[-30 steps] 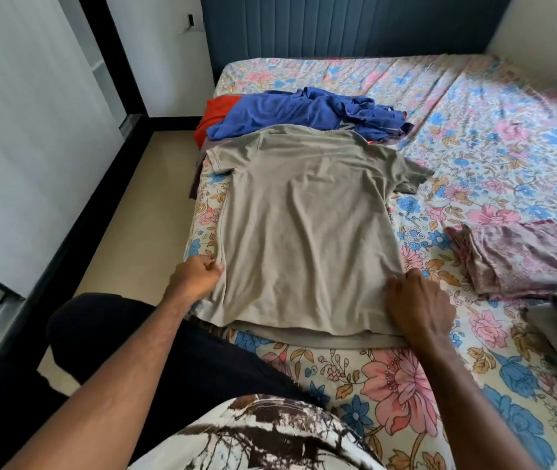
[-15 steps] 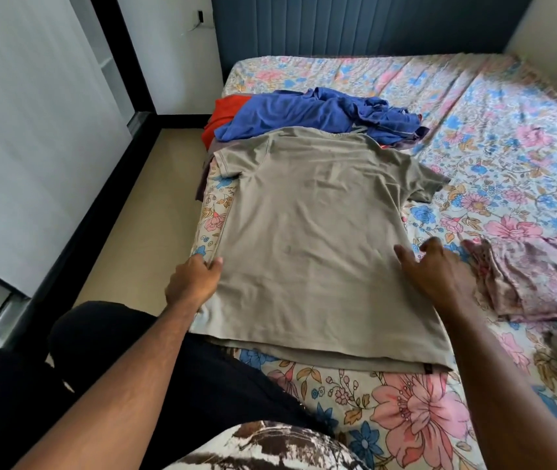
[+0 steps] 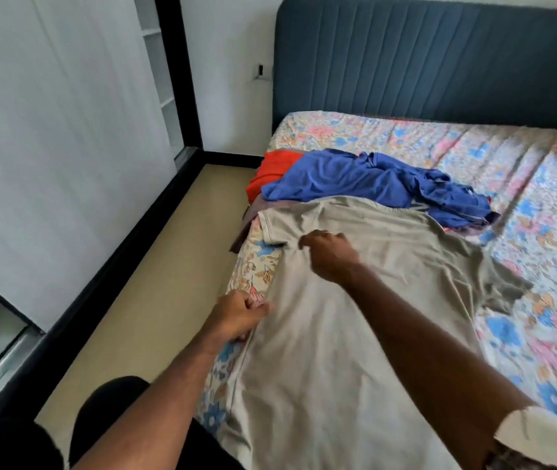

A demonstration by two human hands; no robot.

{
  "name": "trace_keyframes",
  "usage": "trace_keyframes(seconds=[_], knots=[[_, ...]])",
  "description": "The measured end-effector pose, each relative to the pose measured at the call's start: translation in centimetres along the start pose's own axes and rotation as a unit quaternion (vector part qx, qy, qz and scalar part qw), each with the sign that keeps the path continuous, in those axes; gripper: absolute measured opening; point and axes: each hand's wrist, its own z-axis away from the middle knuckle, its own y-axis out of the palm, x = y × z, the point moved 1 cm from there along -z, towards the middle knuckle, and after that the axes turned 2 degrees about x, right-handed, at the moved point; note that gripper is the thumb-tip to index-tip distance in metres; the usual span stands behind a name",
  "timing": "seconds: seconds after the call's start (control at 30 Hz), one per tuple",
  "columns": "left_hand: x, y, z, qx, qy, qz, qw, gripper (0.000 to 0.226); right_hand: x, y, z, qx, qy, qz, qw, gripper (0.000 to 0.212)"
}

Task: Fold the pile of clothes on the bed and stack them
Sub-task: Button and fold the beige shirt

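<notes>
Bedroom: bed (image 3: 405, 144) with floral sheet, blue headboard (image 3: 422, 62). Khaki shirt (image 3: 338, 334) spread flat at bed's near left edge. Blue garment (image 3: 365, 181) and orange one (image 3: 272, 171) heaped beyond it. Right hand (image 3: 329, 254) pinches shirt by left sleeve; left hand (image 3: 239, 315) grips shirt's left side edge.

Nothing readable is being shown anywhere in this shot, tbh. No text, label, brand, number or sign can be made out on anything.
</notes>
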Motion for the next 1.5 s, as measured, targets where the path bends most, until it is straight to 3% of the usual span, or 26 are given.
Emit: trace_keyframes(seconds=[0.13, 0.2, 0.3, 0.47, 0.6, 0.67, 0.7, 0.77, 0.8, 0.83, 0.9, 0.93, 1.0, 1.07, 1.17, 1.27, 1.4, 1.5], knots=[[-0.1, 0.2, -1.1, 0.0, 0.023, -0.087, 0.996, 0.052, 4.9, 2.2, -7.4, 0.072, -0.018, 0.038, 0.997, 0.061], [0.3, 0.6, -0.9, -0.014, 0.039, -0.089, 0.995, 0.05, 5.6, 3.7, -9.7, 0.097, 0.024, 0.041, 0.994, 0.08], [1.1, 0.9, -0.9, -0.026, 0.049, -0.076, 0.996, 0.044, 5.5, 5.6, -12.2, 0.106, 0.094, -0.025, 0.99, 0.087], [0.6, 1.6, 0.2, -0.048, 0.077, -0.137, 0.986, 0.023, 6.1, 7.7, -14.1, 0.106, 0.127, -0.017, 0.986, 0.061], [0.0, 2.0, 1.7, -0.098, 0.107, -0.132, 0.981, 0.033, 4.8, 6.3, -13.6, 0.0, 0.171, -0.145, 0.975, 0.037], [-0.3, 2.2, 2.0, -0.098, 0.126, -0.094, 0.983, 0.028, 2.9, 5.4, -13.3, -0.056, 0.191, -0.272, 0.941, 0.032], [-0.7, 2.4, 2.1, -0.092, 0.143, -0.06, 0.984, 0.025, 1.8, 5.1, -12.8, -0.082, 0.21, -0.366, 0.903, 0.032], [-1.8, 2.5, 2.3, -0.083, 0.173, -0.02, 0.981, 0.022, 0.2, 4.2, -11.2, -0.141, 0.232, -0.568, 0.777, 0.037], [-2.6, 2.8, 2.4, -0.079, 0.189, -0.015, 0.979, 0.023, -0.8, 3.5, -10.0, -0.168, 0.247, -0.611, 0.733, 0.038], [-3.2, 3.1, 2.2, -0.08, 0.211, -0.017, 0.974, 0.025, -1.7, 2.8, -8.8, -0.198, 0.272, -0.606, 0.721, 0.039], [-5.1, 4.1, 2.3, -0.075, 0.25, -0.054, 0.964, 0.03, -4.8, 1.6, -6.2, -0.218, 0.361, -0.503, 0.755, 0.042], [-6.0, 4.7, 2.5, -0.067, 0.257, -0.089, 0.96, 0.029, -6.6, 1.5, -4.8, -0.205, 0.4, -0.413, 0.792, 0.044], [-7.5, 5.9, 3.1, -0.033, 0.259, -0.157, 0.952, 0.026, -8.8, 1.6, -2.5, -0.138, 0.44, -0.314, 0.83, 0.05], [-8.0, 7.1, 3.8, 0.001, 0.256, -0.202, 0.945, 0.03, -10.0, 1.4, -1.0, -0.081, 0.425, -0.31, 0.847, 0.059], [-7.7, 8.2, 4.1, 0.029, 0.247, -0.247, 0.936, 0.034, -10.7, 1.6, -0.6, -0.057, 0.355, -0.285, 0.889, 0.066], [-7.6, 8.3, 4.3, 0.024, 0.246, -0.252, 0.936, 0.035, -11.3, 1.2, -0.1, -0.088, 0.33, -0.293, 0.893, 0.05], [-8.2, 8.1, 4.8, 0.022, 0.252, -0.24, 0.937, 0.03, -12.5, 0.1, 1.7, -0.16, 0.376, -0.301, 0.862, 0.036], [-8.4, 8.6, 5.2, 0.031, 0.258, -0.243, 0.934, 0.029, -13.2, 1.1, 3.5, -0.099, 0.389, -0.263, 0.877, 0.043]])
